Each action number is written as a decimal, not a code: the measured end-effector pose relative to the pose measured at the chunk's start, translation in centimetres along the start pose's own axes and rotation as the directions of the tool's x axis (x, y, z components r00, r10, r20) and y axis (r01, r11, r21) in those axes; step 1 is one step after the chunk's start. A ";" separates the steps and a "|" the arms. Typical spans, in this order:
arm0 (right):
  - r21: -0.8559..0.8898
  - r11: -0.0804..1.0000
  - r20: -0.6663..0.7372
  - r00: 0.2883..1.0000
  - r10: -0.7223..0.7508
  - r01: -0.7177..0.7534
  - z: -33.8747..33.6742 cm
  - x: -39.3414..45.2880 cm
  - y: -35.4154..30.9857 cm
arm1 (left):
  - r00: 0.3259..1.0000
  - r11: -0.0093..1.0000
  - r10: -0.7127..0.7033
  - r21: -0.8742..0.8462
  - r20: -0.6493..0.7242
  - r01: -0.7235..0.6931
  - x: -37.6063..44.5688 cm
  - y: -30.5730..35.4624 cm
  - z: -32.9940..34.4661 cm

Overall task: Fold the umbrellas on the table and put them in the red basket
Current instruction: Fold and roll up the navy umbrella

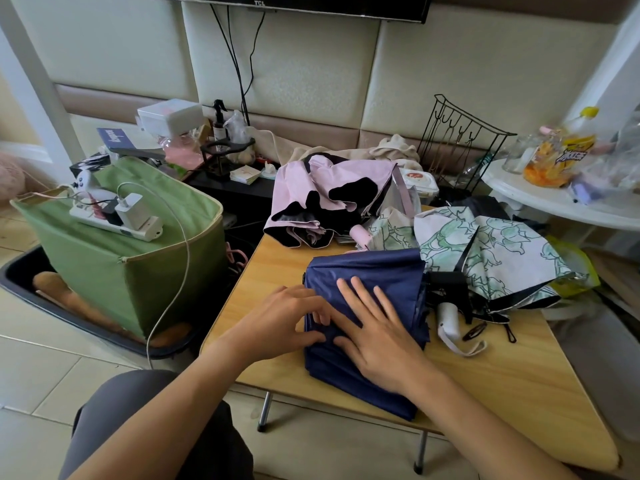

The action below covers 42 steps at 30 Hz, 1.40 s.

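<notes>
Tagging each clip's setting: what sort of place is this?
Probably a lived-in home room: a wall-mounted TV above padded wall panels, a low folding table with umbrellas, and a power strip on a green fabric bin.

Navy umbrella [367, 306] — collapsed, flat on wooden table [502, 386] — unrolled.

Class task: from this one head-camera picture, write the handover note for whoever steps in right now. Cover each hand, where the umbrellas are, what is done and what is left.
Left hand: pinches a fold at the near left edge of the navy umbrella.
Right hand: fingers flat, pressing the navy canopy down on the wooden table.
Pink umbrella and green-patterned white umbrella: lying unfolded at the table's far side.
Done: navy umbrella partly flattened.
Left: finish the navy one, fold the other two, put all three in the red basket, which is not in view.
</notes>
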State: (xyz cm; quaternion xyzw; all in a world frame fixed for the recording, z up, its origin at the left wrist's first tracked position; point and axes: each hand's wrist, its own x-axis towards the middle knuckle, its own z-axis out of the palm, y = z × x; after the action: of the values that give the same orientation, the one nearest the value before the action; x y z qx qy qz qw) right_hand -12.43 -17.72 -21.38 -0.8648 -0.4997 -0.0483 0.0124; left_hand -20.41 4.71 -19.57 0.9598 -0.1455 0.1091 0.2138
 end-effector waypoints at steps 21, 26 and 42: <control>0.489 0.528 0.095 0.644 0.759 -0.695 -8.4 5.9 8.8 | 0.772 0.803 -0.571 -0.388 -0.279 0.454 4.3 -1.0 0.0; 0.561 0.576 0.149 0.757 0.636 -0.594 -7.3 6.4 9.6 | 0.738 0.563 -0.674 -0.664 -0.025 0.492 6.1 -0.9 0.2; 0.977 0.211 -0.142 0.804 0.578 0.021 -9.0 4.1 8.8 | 0.758 0.516 -0.643 -0.794 -0.110 0.322 7.4 -0.7 -1.0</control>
State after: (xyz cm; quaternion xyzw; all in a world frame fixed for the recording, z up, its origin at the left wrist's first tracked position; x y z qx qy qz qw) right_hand -3.41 -19.26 -11.77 -0.7122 -0.2309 0.0498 0.6610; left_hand -13.43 4.04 -16.93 0.7470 0.1491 0.1651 0.6265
